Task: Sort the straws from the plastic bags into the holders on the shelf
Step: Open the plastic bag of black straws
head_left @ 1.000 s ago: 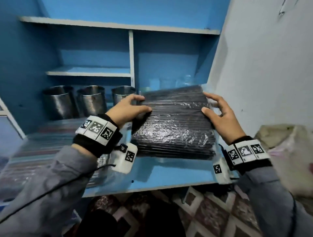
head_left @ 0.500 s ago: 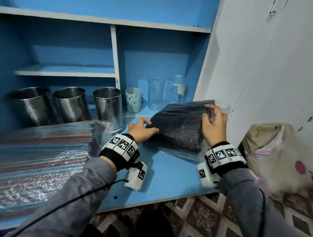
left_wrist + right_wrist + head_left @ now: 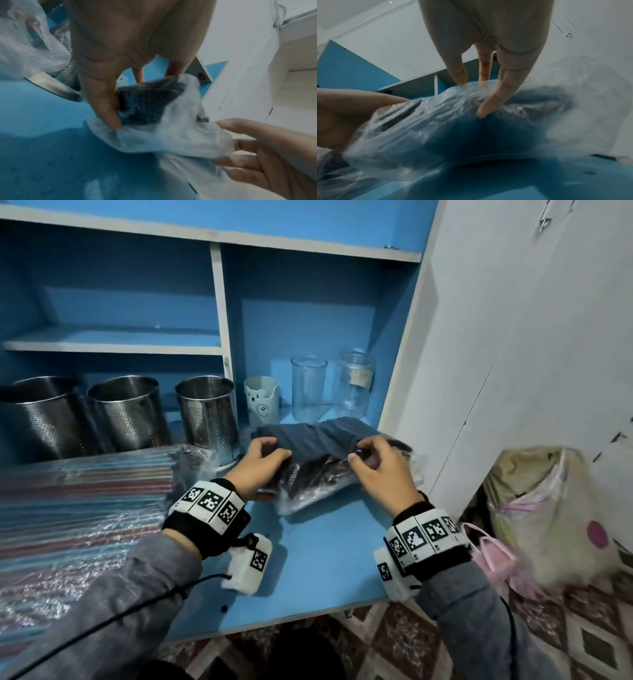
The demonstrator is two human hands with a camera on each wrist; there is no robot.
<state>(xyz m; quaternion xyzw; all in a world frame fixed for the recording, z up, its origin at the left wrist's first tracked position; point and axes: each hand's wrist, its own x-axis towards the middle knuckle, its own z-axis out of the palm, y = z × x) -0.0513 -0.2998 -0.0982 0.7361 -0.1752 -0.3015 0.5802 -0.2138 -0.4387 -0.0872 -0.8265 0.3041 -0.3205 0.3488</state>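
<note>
A clear plastic bag of black straws (image 3: 318,460) lies on the blue shelf board (image 3: 322,559), blurred with motion. My left hand (image 3: 262,465) grips its left end, thumb and fingers curled round the bundle (image 3: 145,105). My right hand (image 3: 375,470) pinches the bag's plastic on the right side (image 3: 481,106). Three perforated steel holders (image 3: 209,412) stand at the back left. A pale bear cup (image 3: 262,400) and two clear glasses (image 3: 308,388) stand behind the bag. A second bag of striped coloured straws (image 3: 78,501) lies on the left.
The white cabinet side (image 3: 421,378) stands just right of the bag. A filled plastic sack (image 3: 548,508) sits on the floor at the right, beside a patterned tiled floor (image 3: 411,645). An upper shelf (image 3: 113,344) hangs above the steel holders.
The bag of black straws came down from mid-air onto the shelf board. Both hands moved in from its ends and now clutch it closer together, bunching the plastic.
</note>
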